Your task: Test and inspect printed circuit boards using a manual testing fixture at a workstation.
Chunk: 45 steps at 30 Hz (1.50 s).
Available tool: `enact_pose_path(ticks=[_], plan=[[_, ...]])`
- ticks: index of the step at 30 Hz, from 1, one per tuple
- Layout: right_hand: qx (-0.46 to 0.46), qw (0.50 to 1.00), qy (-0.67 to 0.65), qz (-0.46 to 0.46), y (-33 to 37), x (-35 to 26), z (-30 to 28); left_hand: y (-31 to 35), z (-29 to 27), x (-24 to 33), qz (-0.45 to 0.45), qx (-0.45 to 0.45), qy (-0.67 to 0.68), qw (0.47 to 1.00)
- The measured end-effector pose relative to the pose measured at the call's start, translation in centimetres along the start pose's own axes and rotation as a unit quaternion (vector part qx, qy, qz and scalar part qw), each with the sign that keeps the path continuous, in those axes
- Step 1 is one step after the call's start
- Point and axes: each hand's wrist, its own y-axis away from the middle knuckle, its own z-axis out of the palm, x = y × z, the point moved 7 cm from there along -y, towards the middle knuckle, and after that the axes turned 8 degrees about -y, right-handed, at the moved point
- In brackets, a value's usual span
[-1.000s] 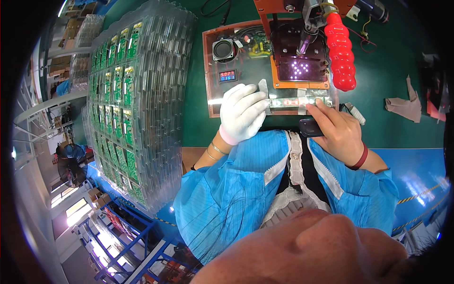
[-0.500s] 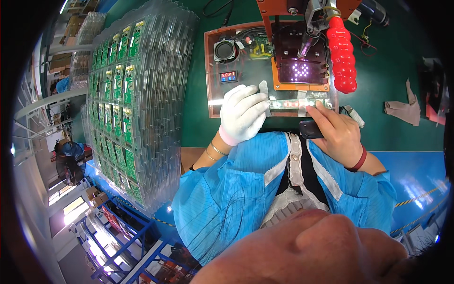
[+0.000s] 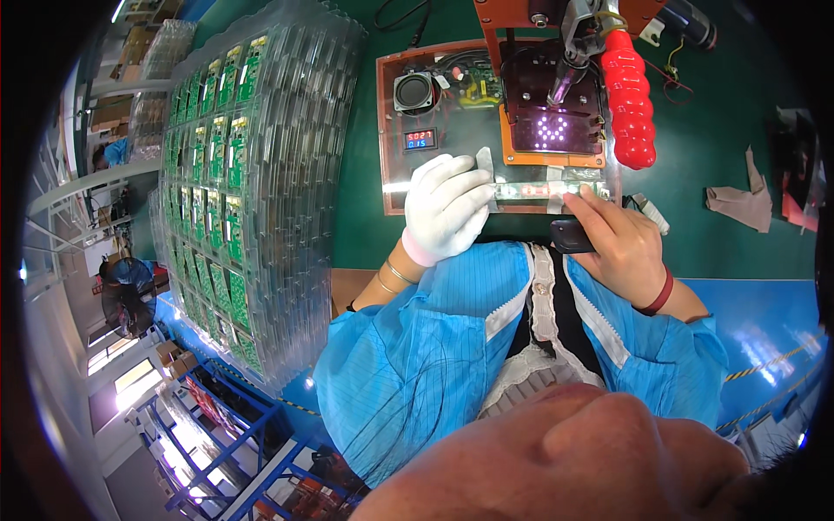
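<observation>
My left hand, in a white glove, lies with fingers stretched out on the front left of a clear-topped test box. Its fingertips reach the left end of a narrow strip with small lit spots, taped along the box's front edge. My bare right hand has its fingers stretched to the strip's right end, fingertips touching it. A small black rounded device shows under that hand's fingers; whether the hand touches it is hidden. Behind the strip, a dark panel on an orange base shows lit white dots.
A red ribbed lever handle hangs over the box's right side. The box holds a round speaker and a small digital meter. Stacked clear trays of green circuit boards tower at left. A beige cloth piece lies right.
The meter's lower reading has changed, and the pattern of lit dots on the dark panel differs slightly. Both hands stay in place.
</observation>
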Motion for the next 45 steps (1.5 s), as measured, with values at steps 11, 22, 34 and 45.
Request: enact_pose_path(ticks=[11, 22, 34, 45], plan=[[0.019, 0.995, -0.091, 0.025, -0.2, 1.2, -0.4, 0.1, 0.3, 0.2, 0.003, -0.009, -0.033, 0.999], [0.085, 0.675, -0.705, 0.202, 2.2, 5.2, 2.1, 0.0, 0.9, 0.0, 0.01, -0.027, -0.025, 0.999], [0.078, 0.604, -0.761, 0.223, 1.4, 4.8, 3.4, 0.0, 0.7, 0.0, 0.006, -0.028, -0.033, 0.999], [0.079, 0.533, -0.807, 0.241, 1.3, 5.1, 4.3, 0.2, -0.4, -0.9, -0.054, -0.014, 0.029, 0.998]])
